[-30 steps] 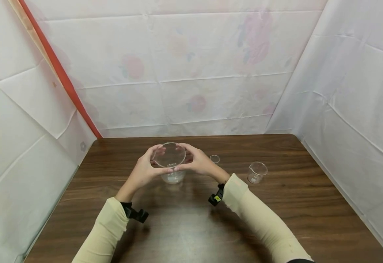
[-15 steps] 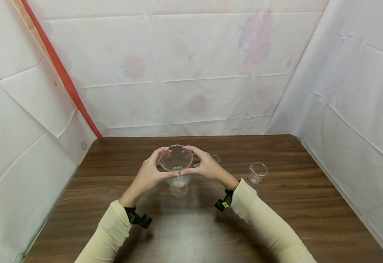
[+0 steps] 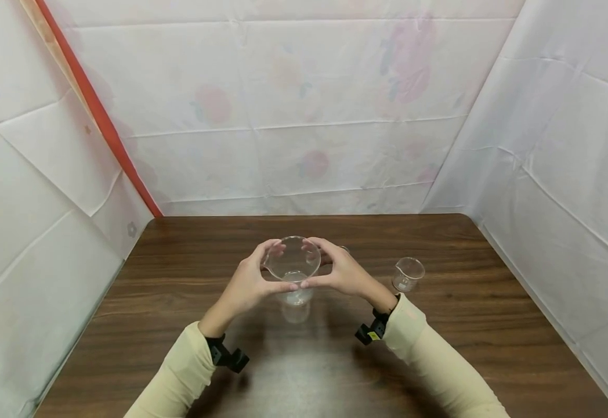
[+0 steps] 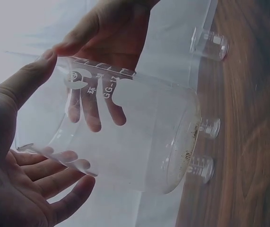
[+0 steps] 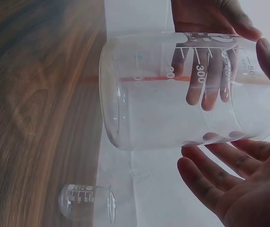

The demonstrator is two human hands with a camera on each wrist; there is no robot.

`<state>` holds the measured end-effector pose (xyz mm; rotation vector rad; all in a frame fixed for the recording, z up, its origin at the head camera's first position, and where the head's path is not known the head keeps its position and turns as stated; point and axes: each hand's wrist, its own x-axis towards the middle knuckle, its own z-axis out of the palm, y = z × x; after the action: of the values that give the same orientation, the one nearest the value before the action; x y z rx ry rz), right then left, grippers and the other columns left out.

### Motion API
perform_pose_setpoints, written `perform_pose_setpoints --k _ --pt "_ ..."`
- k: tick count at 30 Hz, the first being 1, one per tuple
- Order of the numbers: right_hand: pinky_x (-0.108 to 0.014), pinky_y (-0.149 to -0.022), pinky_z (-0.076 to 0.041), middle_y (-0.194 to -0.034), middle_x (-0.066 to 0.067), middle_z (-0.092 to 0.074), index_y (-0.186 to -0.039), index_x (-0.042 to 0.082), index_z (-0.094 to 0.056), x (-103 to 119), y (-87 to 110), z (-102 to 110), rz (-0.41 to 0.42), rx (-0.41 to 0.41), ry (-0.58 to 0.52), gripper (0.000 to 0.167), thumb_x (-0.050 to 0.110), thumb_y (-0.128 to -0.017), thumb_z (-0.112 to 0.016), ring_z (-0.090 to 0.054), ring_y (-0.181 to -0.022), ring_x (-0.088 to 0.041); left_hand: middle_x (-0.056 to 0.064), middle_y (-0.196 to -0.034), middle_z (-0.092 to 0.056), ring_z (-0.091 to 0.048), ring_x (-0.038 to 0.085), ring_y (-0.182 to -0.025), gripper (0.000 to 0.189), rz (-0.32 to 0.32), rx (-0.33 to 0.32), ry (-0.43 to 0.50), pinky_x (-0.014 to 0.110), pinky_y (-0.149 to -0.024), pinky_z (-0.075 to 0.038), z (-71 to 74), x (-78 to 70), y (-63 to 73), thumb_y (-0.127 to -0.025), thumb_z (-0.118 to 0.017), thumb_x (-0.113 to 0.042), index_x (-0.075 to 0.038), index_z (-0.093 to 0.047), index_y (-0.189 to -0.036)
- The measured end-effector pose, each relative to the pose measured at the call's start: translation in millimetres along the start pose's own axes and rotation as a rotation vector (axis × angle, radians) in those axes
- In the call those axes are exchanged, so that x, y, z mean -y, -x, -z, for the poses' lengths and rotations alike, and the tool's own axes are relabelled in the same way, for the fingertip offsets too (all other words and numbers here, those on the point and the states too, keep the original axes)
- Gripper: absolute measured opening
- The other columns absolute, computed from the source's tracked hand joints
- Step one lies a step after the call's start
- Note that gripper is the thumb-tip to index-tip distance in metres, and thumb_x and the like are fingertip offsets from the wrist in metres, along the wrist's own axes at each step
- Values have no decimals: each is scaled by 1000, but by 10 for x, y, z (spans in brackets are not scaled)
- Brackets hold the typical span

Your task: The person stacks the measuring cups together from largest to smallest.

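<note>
In the head view, the right hand [image 3: 339, 270] hides a beaker [image 3: 345, 249] (bar some rim); the bottom edge cuts both sleeves [image 3: 178, 368].

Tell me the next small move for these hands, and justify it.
I'd probably lower the large beaker gently onto the table: the left hand and right hand hold it roughly upright near its rim, its base appears raised off the wood, and the small beaker at the right stands apart from it.
</note>
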<state>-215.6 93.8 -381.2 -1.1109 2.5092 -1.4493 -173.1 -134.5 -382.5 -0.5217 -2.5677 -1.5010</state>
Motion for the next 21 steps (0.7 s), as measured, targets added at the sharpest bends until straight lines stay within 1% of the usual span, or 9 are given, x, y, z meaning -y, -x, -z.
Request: perform_pose_setpoints --k 2,4,7,9,12,15,21 --pt "-38 -91 -55 -137 -19 -56 -141 1 -44 7 38 16 10 -4 22 79 15 -74 -85 -64 -113 -33 8 -135 -60 -55 24 -129 92 -5 7 4 49 -103 -45 -21 -18 11 -64 -92 -31 -13 -44 -140" --pt "-39 -91 -55 -137 -20 -55 -140 0 -45 15 79 31 13 -8 36 79 15 -74 -85 -63 -114 -34 8 -135 -60 -55 25 -129 92 -17 13 4 49 -104 -45 -43 -40 20 -64 -92 -31 -11 -44 -140" --pt "-45 -92 -54 -137 -21 -54 -139 0 -46 37 143 55 -2 -18 48 80 16 -73 -87 -61 -115 -34 9 -135 -60 -55 24 -128 92 -25 25 4 48 -103 -46 -83 -76 26 -63 -92 -29 -10 -44 -139" --pt "-45 -92 -53 -135 -20 -55 -140 0 -46 56 202 74 -19 -23 58 81 17 -72 -87 -61 -114 -33 9 -135 -60 -55 24 -128 92 -34 39 1 46 -103 -46 -112 -97 31 -63 -92 -28 -9 -44 -139" --pt "-44 -93 -53 -134 -17 -56 -140 1 -46 74 292 106 -32 -27 79 82 18 -71 -88 -60 -115 -30 8 -134 -61 -55 23 -128 92 -40 57 -4 45 -102 -47 -162 -134 42 -62 -93 -28 -10 -45 -139" --pt "-41 -92 -54 -133 -16 -57 -139 2 -45 73 366 133 -26 -28 103 82 19 -71 -88 -61 -114 -27 9 -135 -61 -56 24 -128 93 -48 67 -9 45 -103 -47 -210 -167 57 -62 -93 -30 -9 -45 -139" --pt "-36 -90 -54 -131 -15 -59 -137 2 -47 71 460 157 -12 -35 130 81 19 -70 -88 -63 -108 -25 13 -136 -60 -55 29 -128 95 -48 70 -18 48 -104 -45 -304 -187 88 -63 -92 -32 -5 -43 -140"
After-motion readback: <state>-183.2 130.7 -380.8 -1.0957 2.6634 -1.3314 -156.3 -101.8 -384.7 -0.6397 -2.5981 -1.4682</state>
